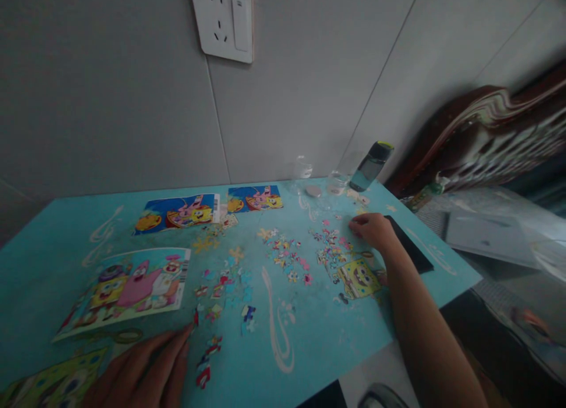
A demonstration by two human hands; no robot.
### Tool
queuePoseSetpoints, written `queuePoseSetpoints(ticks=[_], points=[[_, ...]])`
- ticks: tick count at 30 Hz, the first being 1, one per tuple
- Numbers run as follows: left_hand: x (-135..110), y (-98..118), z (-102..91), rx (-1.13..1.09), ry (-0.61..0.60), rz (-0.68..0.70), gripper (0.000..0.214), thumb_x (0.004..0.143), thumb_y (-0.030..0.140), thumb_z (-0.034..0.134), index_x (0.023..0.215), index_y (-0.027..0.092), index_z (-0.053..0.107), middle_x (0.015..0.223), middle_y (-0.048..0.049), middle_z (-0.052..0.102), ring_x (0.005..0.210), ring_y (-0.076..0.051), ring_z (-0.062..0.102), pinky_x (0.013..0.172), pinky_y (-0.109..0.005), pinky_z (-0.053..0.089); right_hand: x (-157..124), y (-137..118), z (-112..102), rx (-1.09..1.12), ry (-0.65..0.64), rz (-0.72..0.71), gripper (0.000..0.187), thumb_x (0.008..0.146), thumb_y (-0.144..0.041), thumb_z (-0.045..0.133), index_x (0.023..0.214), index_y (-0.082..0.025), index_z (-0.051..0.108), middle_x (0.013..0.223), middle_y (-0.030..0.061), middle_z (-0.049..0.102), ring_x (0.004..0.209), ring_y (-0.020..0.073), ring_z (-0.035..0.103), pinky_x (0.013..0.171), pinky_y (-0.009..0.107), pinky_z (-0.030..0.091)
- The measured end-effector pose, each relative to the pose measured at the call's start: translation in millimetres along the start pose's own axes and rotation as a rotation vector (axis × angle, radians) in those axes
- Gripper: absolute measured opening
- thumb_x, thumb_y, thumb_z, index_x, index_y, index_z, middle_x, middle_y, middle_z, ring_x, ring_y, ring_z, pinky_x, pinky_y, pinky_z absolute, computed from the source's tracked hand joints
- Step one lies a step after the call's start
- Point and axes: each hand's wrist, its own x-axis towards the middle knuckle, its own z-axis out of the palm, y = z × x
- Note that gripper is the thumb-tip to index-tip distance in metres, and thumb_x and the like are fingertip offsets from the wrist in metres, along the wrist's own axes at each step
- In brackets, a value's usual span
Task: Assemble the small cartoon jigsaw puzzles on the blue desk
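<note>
My left hand [150, 367] is at the lower left, its thumb and fingers drawn together. At its fingertips is a small red jigsaw piece [196, 318]. Beside it lie a loose cluster of jigsaw pieces [227, 284] and a few joined red and blue pieces [203, 372]. A picture sheet [137, 284] with cartoon characters lies just beyond this hand. My right hand [372, 228] reaches to the table's right side, fingers curled down and closed; anything in them is hidden. Near it are another pile of pieces [329, 246] and a yellow cartoon figure [359, 278].
More pieces [285, 256] lie mid-table. Two blue picture cards [181, 212] [255, 198] lie toward the wall. A dark bottle [370, 167] and clear containers [338, 184] stand at the back right. A black flat object [411, 246] lies beside my right forearm. A wooden headboard [477, 125] is at right.
</note>
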Motion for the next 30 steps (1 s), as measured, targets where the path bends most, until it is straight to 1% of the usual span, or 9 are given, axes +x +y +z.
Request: queuePoseSetpoints(ticks=[7, 10, 13, 16, 18, 21, 24, 27, 30], points=[[2, 8, -4.9, 0.058, -0.045, -0.033, 0.036, 0.098, 0.039, 0.051, 0.127, 0.023, 0.064, 0.110, -0.0093, 0.071, 0.091, -0.028, 0.065, 0.082, -0.043, 0.047, -2, -4, -4, 0.079, -0.005, 0.009, 0.020, 0.077, -0.036, 0.072, 0.085, -0.018, 0.078, 0.065, 0.0065, 0.073, 0.064, 0.0213, 0.067, 0.064, 0.032, 0.046], [5, 14, -7.0, 0.071, -0.060, -0.056, 0.036, 0.099, 0.041, 0.049, 0.126, 0.024, 0.065, 0.111, -0.0084, 0.070, 0.092, -0.028, 0.065, 0.082, -0.043, 0.047, -5, -12, -7, 0.164, -0.036, -0.025, 0.026, 0.080, -0.040, 0.069, 0.089, -0.016, 0.077, 0.070, 0.0068, 0.074, 0.062, 0.0197, 0.066, 0.061, 0.031, 0.047], [9, 24, -10.3, 0.057, -0.091, -0.126, 0.037, 0.101, 0.041, 0.046, 0.128, 0.023, 0.064, 0.114, -0.0093, 0.069, 0.098, -0.029, 0.063, 0.088, -0.046, 0.046, -16, -35, -12, 0.345, -0.108, -0.124, 0.034, 0.084, -0.047, 0.066, 0.097, -0.017, 0.076, 0.083, 0.0060, 0.077, 0.067, 0.0172, 0.066, 0.062, 0.029, 0.049], [17, 37, -17.2, 0.033, -0.096, -0.180, 0.035, 0.103, 0.037, 0.044, 0.128, 0.021, 0.063, 0.114, -0.0103, 0.067, 0.101, -0.029, 0.061, 0.094, -0.049, 0.045, -43, -73, -18, 0.663, -0.266, -0.249, 0.032, 0.084, -0.048, 0.071, 0.098, -0.020, 0.076, 0.092, 0.0053, 0.077, 0.077, 0.0164, 0.067, 0.072, 0.029, 0.051], [24, 45, -23.2, 0.027, -0.101, -0.219, 0.033, 0.102, 0.031, 0.045, 0.129, 0.021, 0.062, 0.115, -0.0098, 0.067, 0.104, -0.029, 0.060, 0.096, -0.049, 0.045, -71, -104, -18, 0.729, -0.378, -0.307, 0.027, 0.084, -0.045, 0.073, 0.096, -0.022, 0.076, 0.092, 0.0042, 0.077, 0.079, 0.0163, 0.068, 0.073, 0.029, 0.051], [34, 56, -31.6, 0.029, -0.096, -0.262, 0.027, 0.101, 0.023, 0.048, 0.120, 0.020, 0.066, 0.114, -0.0094, 0.066, 0.103, -0.028, 0.060, 0.096, -0.048, 0.046, -123, -149, -9, 0.632, -0.503, -0.479, 0.018, 0.089, -0.039, 0.070, 0.093, -0.023, 0.077, 0.095, 0.0037, 0.078, 0.081, 0.0167, 0.068, 0.072, 0.029, 0.051], [42, 61, -37.6, 0.028, -0.129, -0.310, 0.025, 0.099, 0.019, 0.052, 0.119, 0.020, 0.066, 0.113, -0.0088, 0.066, 0.104, -0.028, 0.059, 0.096, -0.048, 0.047, -169, -184, 13, 0.530, -0.639, -0.776, 0.013, 0.094, -0.026, 0.066, 0.097, -0.027, 0.078, 0.095, 0.0004, 0.077, 0.086, 0.0151, 0.069, 0.080, 0.028, 0.050], [45, 63, -41.6, 0.034, -0.141, -0.311, 0.025, 0.099, 0.019, 0.052, 0.120, 0.019, 0.066, 0.113, -0.0091, 0.066, 0.103, -0.027, 0.060, 0.094, -0.047, 0.048, -191, -202, 37, 0.429, -0.630, -0.958, 0.015, 0.094, -0.020, 0.064, 0.097, -0.025, 0.078, 0.094, 0.0016, 0.076, 0.089, 0.0164, 0.068, 0.085, 0.031, 0.049], [46, 62, -43.9, 0.044, -0.157, -0.278, 0.026, 0.100, 0.018, 0.050, 0.121, 0.018, 0.065, 0.113, -0.0101, 0.066, 0.103, -0.026, 0.061, 0.093, -0.047, 0.049, -197, -202, 42, 0.337, -0.517, -0.975, 0.014, 0.095, -0.021, 0.063, 0.095, -0.023, 0.077, 0.096, 0.0053, 0.073, 0.093, 0.0202, 0.065, 0.087, 0.036, 0.049]])
